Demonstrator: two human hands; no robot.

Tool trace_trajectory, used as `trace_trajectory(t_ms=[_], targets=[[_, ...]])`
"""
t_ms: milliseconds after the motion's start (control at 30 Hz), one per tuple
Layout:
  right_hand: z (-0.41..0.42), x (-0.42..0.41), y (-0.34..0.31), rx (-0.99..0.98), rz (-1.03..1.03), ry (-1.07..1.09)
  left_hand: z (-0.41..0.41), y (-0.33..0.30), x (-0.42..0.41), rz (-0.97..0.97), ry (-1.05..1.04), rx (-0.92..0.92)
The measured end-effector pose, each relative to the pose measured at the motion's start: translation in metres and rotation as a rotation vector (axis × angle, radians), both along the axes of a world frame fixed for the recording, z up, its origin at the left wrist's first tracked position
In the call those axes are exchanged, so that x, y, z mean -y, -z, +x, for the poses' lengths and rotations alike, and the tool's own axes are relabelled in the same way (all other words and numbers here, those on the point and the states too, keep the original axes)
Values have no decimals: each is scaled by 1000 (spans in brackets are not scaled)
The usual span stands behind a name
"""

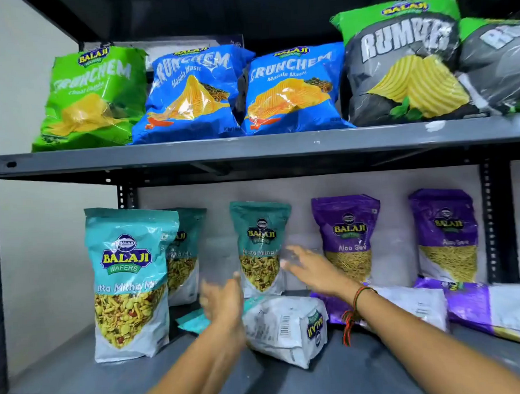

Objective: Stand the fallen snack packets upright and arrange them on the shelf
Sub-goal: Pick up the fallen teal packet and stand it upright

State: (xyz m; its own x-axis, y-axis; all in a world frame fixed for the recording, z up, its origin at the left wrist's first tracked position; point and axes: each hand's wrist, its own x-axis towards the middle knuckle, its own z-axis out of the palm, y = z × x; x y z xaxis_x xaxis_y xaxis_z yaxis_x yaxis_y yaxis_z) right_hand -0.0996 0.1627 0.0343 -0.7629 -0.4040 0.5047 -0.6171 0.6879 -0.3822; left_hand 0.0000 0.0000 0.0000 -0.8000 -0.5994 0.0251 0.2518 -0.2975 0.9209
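Observation:
On the lower shelf [82, 380] a teal Khatta Mitha packet [130, 280] stands upright at the front left. Two more teal packets [183, 253] [259, 244] stand at the back. A fallen teal packet [288, 326] lies back-side up in the middle. Two purple Aloo Sev packets [347, 237] [446, 236] stand at the back right, and two purple packets [415, 306] [496, 311] lie flat in front of them. My left hand [221, 302] and right hand [312, 269] are blurred, fingers apart, holding nothing, either side of the middle back teal packet.
The upper shelf [250, 148] carries a green Crunchem bag [90, 97], two blue Crunchem bags [188, 92] [292, 88] and grey Rumbles bags [405, 65]. Dark metal uprights [498, 216] frame the rack. A wall [31, 251] stands on the left.

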Motion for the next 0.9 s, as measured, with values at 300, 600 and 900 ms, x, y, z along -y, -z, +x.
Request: trace_trajectory(t_ms=[300, 600, 900], targets=[[-36, 30, 25, 414, 385, 89, -21, 55, -10, 280, 43, 142], [-27, 35, 26, 702, -2, 0, -21, 46, 0, 264, 196, 33], [4, 38, 18, 228, -682, -154, -32, -3, 42, -19, 402, -198]])
